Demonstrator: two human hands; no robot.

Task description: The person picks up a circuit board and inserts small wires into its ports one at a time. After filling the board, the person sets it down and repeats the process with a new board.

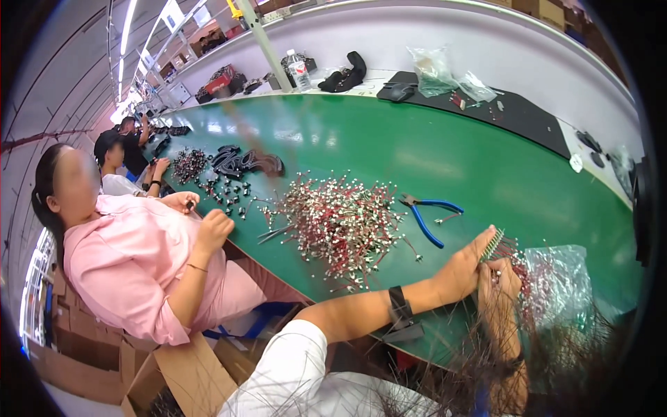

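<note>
At the right of the green table, my left hand (464,270) is closed on a narrow, comb-like strip of small greenish pieces (492,244), which sticks up past the fingers. My right hand (501,281) is right beside it with curled fingers; a small light-coloured bit shows at its fingertips, too small to name. Beyond and to the right of my hands lie red wires with white connectors (522,271), partly against a clear plastic bag (559,281). A large heap of the same red-and-white wire pieces (340,226) lies left of my hands. Blue-handled pliers (432,217) rest between.
To the left sits a person in a pink shirt (149,260) handling a small dark part; others work farther along. Scissors (276,234) lie by the heap. Black parts (243,163) are farther left. Along the back stand a water bottle (299,71) and a black mat (514,118).
</note>
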